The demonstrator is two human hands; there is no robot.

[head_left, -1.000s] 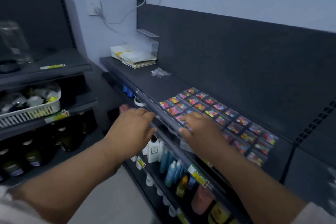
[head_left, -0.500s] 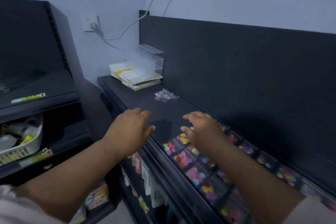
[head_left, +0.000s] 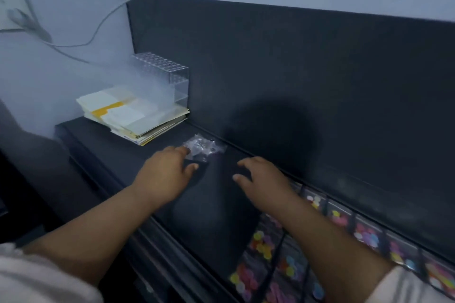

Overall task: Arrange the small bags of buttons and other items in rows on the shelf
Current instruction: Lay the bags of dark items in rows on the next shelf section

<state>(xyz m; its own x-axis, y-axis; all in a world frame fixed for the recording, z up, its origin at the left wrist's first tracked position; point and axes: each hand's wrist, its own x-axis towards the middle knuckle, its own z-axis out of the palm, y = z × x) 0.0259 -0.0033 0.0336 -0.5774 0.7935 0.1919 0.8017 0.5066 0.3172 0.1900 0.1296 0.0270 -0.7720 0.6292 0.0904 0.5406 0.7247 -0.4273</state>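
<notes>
Left hand [head_left: 165, 174] touches clear bag [head_left: 197, 146] holding dark bits [head_left: 212, 149].

The shelf [head_left: 216, 204] has a dark, smooth, matt surface. The back panel [head_left: 295, 69] above the shelf has the same matt finish. The loose bag [head_left: 205, 149] on the shelf is clear, crinkled, glossy plastic. The rack [head_left: 170, 74] at the shelf's far end is transparent rigid plastic, and the stack [head_left: 133, 115] there is matt paper.

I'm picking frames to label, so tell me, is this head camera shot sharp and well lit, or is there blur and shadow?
Head view: dim, bluish light; motion blur smears the wall plug and the button bags; a round shadow falls on the back panel; the clear bag by the left hand is soft but readable.
</notes>
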